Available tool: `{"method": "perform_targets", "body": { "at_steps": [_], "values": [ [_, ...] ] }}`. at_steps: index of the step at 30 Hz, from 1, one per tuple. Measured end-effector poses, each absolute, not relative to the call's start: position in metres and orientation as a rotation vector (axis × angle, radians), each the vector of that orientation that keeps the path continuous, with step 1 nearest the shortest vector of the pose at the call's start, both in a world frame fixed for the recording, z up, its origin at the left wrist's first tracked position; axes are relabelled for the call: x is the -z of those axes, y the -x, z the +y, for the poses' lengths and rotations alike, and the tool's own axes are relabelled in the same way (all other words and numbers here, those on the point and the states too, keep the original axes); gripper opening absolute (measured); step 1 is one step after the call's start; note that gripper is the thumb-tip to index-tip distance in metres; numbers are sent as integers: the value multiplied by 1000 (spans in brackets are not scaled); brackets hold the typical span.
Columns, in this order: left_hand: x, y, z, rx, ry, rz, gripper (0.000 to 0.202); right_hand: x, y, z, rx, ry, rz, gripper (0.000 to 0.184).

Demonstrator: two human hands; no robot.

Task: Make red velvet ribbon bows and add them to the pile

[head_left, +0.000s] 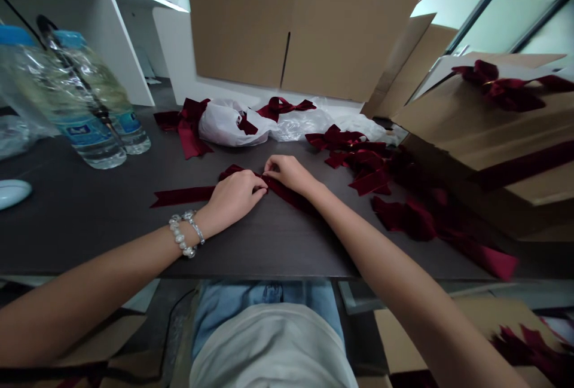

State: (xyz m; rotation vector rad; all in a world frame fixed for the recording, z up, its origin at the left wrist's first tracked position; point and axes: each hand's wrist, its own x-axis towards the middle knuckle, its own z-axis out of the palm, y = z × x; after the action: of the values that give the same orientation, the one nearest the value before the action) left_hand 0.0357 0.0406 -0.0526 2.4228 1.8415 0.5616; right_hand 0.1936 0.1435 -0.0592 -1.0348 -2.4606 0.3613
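A dark red velvet ribbon bow [183, 195] lies on the dark table, one tail stretched out to the left and another running right beneath my right forearm. Over its left part rests my left hand [237, 196], with thumb and fingers pinched at the bow's middle. My right hand [287, 171] meets it there, fingertips closed on the bow's centre from the right. The fingers cover most of the loops and the middle, so any small fastening there is hidden. A beaded bracelet circles my left wrist.
Finished-looking red bows [368, 164] lie in a heap at right, near white plastic bags [233, 122]. Water bottles [98, 101] and a mouse [13, 194] stand at left. A large cardboard box [287, 17] rises behind; another box [484, 119] at right carries a bow.
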Motion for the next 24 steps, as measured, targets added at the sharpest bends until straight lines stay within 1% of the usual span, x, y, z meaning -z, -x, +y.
{"method": "perform_targets", "body": {
  "at_steps": [6,9,12,15,17,20,22,24],
  "values": [
    [54,-37,35,-456,-2619,1823,32,37,-192,122,-285,1105,-2683,29],
    [55,-37,32,-375,-2720,1821,34,28,-194,118,-303,1173,-2694,26],
    [56,-38,30,-303,-2816,1806,36,28,-201,122,-479,1232,-2641,32],
    [58,-39,28,-317,-2858,1787,36,31,-211,129,-735,1163,-2537,31],
    [58,-39,28,-431,-2857,1782,37,31,-217,130,-869,1089,-2390,32],
    [54,-36,30,-775,-2756,1781,40,26,-219,124,-1019,942,-2135,31],
    [50,-33,34,-1084,-2564,1735,38,22,-215,118,-1121,843,-2003,29],
    [47,-30,40,-1346,-2250,1647,33,20,-210,112,-1193,773,-1917,27]
  ]
}}
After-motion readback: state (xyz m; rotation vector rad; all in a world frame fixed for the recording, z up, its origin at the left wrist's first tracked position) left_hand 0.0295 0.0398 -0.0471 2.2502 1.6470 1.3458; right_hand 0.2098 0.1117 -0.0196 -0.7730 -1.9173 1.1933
